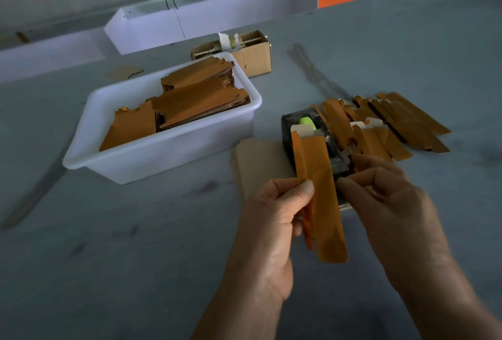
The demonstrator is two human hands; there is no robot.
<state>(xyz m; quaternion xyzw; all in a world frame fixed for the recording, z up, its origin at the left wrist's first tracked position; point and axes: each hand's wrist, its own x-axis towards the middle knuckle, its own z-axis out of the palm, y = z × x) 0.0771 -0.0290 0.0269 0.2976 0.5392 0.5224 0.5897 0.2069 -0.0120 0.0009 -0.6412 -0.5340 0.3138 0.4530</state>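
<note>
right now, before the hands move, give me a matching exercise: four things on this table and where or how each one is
Things:
1 white tub
2 cardboard box
3 black dispenser
4 brown carton

States:
a pinched in the left hand
b holds stacks of flat brown sheets
c stands behind the tub, farther from the person
d carries a green roll, next to the loose pile

Pairs: 1-b, 2-c, 3-d, 4-a
</note>
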